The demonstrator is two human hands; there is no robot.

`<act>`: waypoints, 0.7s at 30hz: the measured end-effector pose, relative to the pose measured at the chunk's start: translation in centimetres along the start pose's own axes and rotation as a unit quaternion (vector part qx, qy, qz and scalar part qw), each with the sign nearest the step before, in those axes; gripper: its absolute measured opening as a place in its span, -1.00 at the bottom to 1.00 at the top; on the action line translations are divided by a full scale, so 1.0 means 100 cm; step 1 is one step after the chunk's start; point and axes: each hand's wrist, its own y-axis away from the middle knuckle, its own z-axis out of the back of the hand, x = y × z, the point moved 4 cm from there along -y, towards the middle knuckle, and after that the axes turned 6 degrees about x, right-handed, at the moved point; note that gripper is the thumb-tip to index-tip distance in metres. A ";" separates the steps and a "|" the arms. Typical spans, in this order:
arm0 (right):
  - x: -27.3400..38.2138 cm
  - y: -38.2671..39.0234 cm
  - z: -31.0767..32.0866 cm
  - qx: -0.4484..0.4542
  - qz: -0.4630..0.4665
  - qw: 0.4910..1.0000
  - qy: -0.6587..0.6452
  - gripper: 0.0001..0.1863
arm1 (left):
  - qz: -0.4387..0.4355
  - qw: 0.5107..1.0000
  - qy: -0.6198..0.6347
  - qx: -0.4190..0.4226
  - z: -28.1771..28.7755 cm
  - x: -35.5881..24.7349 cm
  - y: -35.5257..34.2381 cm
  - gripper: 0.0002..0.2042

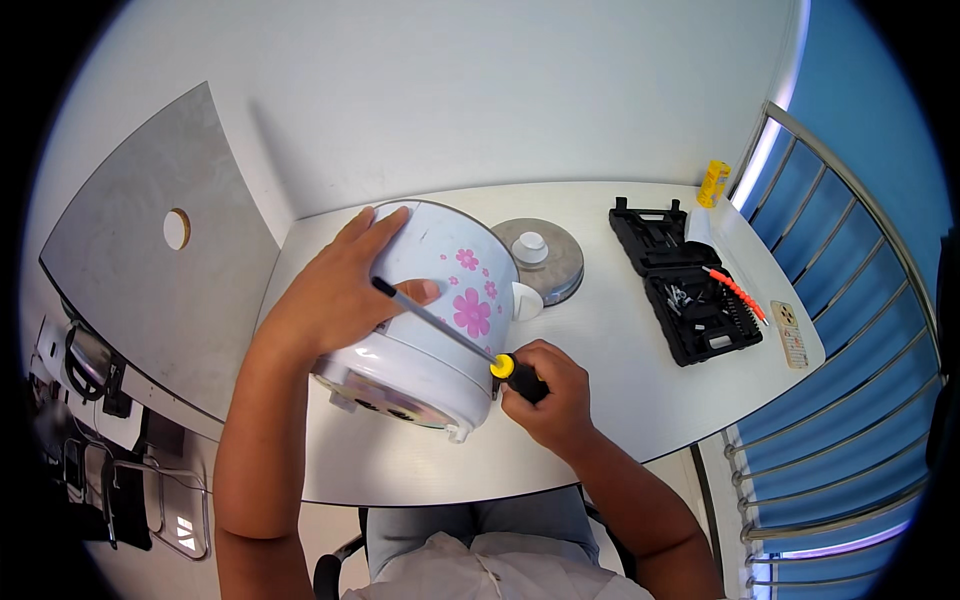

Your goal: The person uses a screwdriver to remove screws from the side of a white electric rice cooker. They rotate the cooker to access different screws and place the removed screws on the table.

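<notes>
A white rice cooker with pink flowers lies tilted on the table in front of me. My left hand is spread over the upper left of its body, fingers bent around the curve and thumb against the wall, holding it. Low at the cooker's right side, my right hand is closed around the black and yellow handle of a screwdriver. Its long shaft runs up and left across the cooker, and the dark tip is close to my left thumb. Whether the tip touches anything, I cannot tell.
Behind the cooker lies a round lid with a white knob. An open black tool case holds bits and small parts, with an orange flexible shaft across it. A yellow box stands at the back right, near metal railings.
</notes>
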 end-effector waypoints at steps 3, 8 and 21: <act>0.001 0.003 0.001 -0.019 -0.016 1.000 -0.009 -0.76 | -0.010 1.000 -0.004 -0.006 0.000 0.005 -0.001 -0.14; -0.002 0.012 0.001 -0.028 -0.095 0.994 -0.042 -0.77 | -0.010 1.000 -0.001 -0.003 0.001 0.008 -0.002 -0.12; 0.005 0.007 -0.003 -0.015 -0.118 0.991 -0.055 -0.82 | -0.013 1.000 -0.009 -0.004 0.001 0.006 -0.002 -0.10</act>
